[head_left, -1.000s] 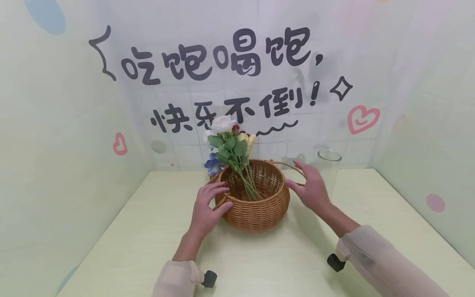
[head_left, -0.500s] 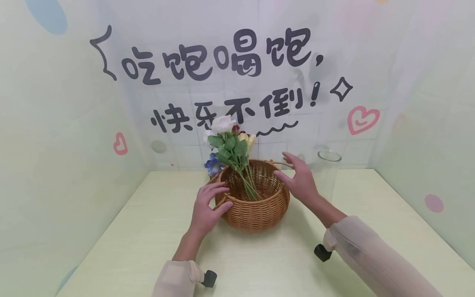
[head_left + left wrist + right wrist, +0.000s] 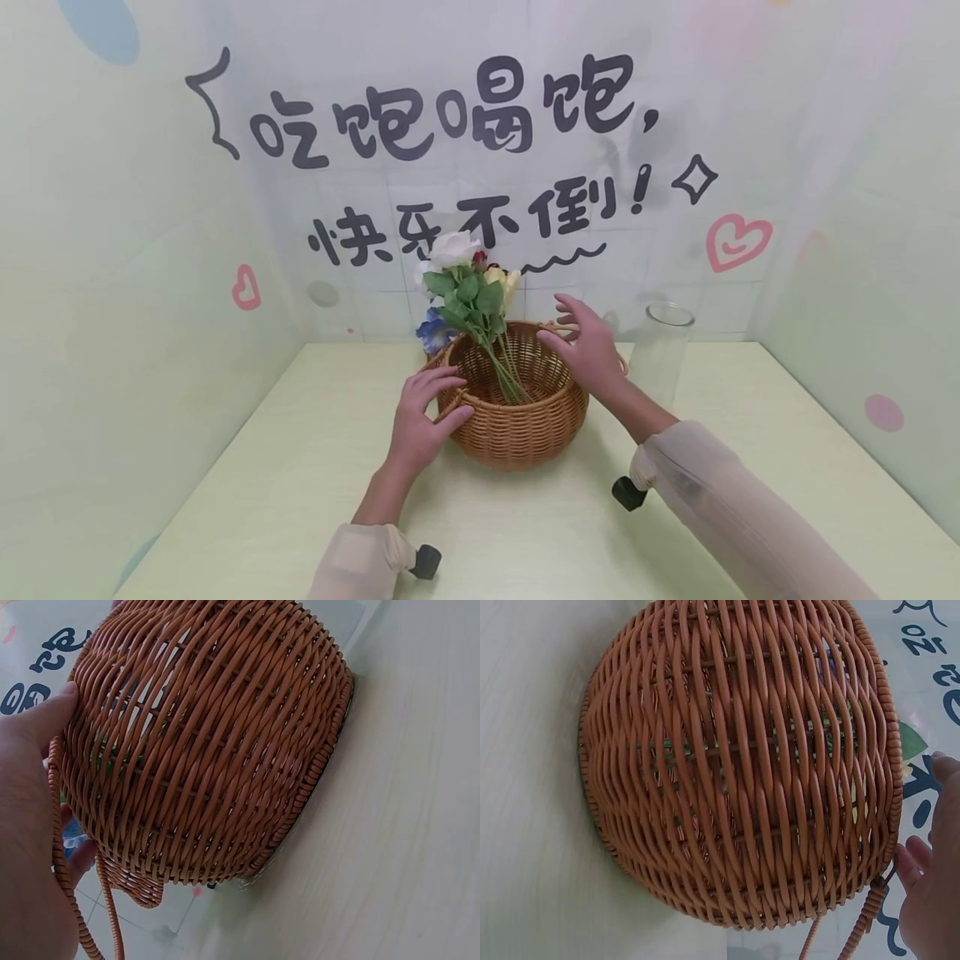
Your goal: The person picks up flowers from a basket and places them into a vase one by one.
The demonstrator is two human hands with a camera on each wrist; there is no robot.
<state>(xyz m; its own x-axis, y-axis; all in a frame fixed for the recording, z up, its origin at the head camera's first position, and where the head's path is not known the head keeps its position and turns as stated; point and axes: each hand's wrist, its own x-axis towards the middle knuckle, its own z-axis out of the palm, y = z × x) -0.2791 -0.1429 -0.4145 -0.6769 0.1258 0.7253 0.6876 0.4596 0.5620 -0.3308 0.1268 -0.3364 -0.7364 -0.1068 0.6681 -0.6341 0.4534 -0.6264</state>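
A round brown wicker basket (image 3: 517, 437) stands upright on the table, its two handles folded down at the sides. Stems of several flowers (image 3: 474, 296), with white, yellow, red and blue blooms, lean inside it toward the back left. My left hand (image 3: 420, 425) grips the basket's left rim by the handle, thumb toward the front. In the left wrist view, that thumb (image 3: 56, 712) meets the rim. Over the right rim, my right hand (image 3: 588, 354) hovers with fingers spread and holds nothing. Between hand and flower stems there is a gap.
A tall clear glass vase (image 3: 663, 358) stands behind and right of the basket, close to the right forearm. Printed cloth walls enclose the pale table (image 3: 525, 533) at the back and both sides.
My right hand has moved left and a little farther back, from beside the right handle to over the basket's rim. My left hand, the basket and the flowers have kept their places.
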